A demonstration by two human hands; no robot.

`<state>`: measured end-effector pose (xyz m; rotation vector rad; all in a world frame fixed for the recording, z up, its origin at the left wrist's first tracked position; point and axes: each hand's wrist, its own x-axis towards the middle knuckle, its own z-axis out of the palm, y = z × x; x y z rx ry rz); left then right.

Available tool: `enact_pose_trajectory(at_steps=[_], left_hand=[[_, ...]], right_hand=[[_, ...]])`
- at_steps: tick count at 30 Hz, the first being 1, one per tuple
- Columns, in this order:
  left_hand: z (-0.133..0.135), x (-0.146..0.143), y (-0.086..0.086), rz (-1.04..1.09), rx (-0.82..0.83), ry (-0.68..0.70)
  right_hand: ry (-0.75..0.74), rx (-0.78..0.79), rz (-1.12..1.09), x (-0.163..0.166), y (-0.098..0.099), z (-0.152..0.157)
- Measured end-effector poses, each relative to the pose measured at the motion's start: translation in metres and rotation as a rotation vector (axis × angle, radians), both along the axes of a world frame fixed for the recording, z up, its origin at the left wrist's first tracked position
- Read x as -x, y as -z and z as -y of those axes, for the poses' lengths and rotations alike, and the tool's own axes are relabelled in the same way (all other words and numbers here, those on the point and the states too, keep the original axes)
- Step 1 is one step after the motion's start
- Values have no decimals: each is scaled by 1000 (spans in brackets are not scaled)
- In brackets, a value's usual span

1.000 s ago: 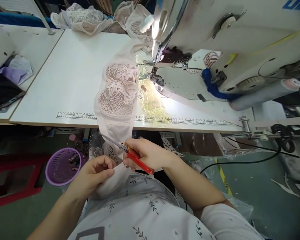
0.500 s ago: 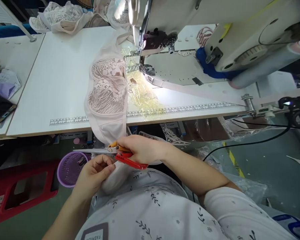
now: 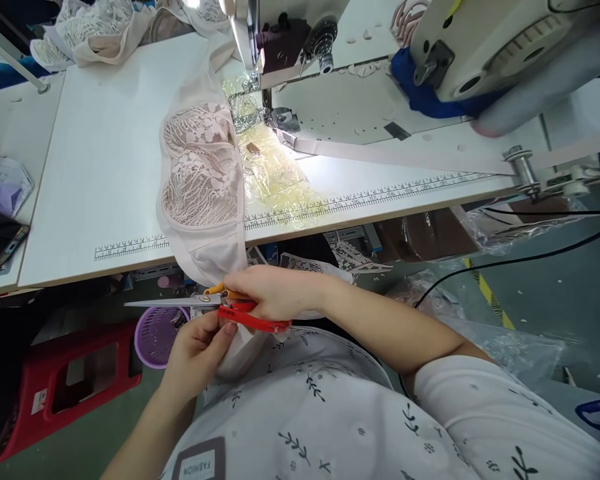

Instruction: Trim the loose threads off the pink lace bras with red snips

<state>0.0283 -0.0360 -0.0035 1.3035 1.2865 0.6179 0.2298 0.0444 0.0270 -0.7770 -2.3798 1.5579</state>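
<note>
A pale pink lace bra (image 3: 199, 197) lies across the table's front edge, its lower end hanging down toward my lap. My right hand (image 3: 283, 292) is closed around scissors (image 3: 254, 320) with red and orange handles. Their long blades point left, above my left hand, and look nearly closed. Just below the handles, my left hand (image 3: 196, 348) pinches pale fabric of the bra between thumb and fingers. The exact bit of fabric in that pinch is partly hidden.
The sewing machine (image 3: 285, 47) stands behind, with a pale elastic band (image 3: 380, 153) running to its needle area. A printed ruler (image 3: 355, 201) follows the table edge. Below left are a purple basket (image 3: 153, 343) and a red stool (image 3: 80, 393). More lace pieces (image 3: 97, 30) are piled at the back left.
The camera view has shifted and tilted slightly. My left thumb has come closer to the scissors' red handle. My right hand still grips the scissors in much the same pose.
</note>
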Motion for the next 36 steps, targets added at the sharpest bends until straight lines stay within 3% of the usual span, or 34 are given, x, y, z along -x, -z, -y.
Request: enact_pose_trajectory(at_steps=[5,10,11,13,16,18,29,36], left_hand=[[-3,-6,-6,-33,-23,-10],[-6,-5,-6,-74,-3,-99],[-6,-4,-5,-78,1,-120],[-6,-1,-1,-83,1,-161],[-5,1,5,-85,0,-233],[-5,0,6,-85,1,-262],[-5,-10,-1,-95,-4,-271],[-4,-11,-1,-68,-23,-282]], right_hand=[[37,36,-43,0,7,1],[462,192,-339,-10,24,36],[493,175,-346,-15,29,45],[411,141,-272,-24,38,61],[188,219,-46,-35,50,75],[117,274,53,-37,55,78],[123,228,80,-20,49,67],[176,277,129,-11,48,70]])
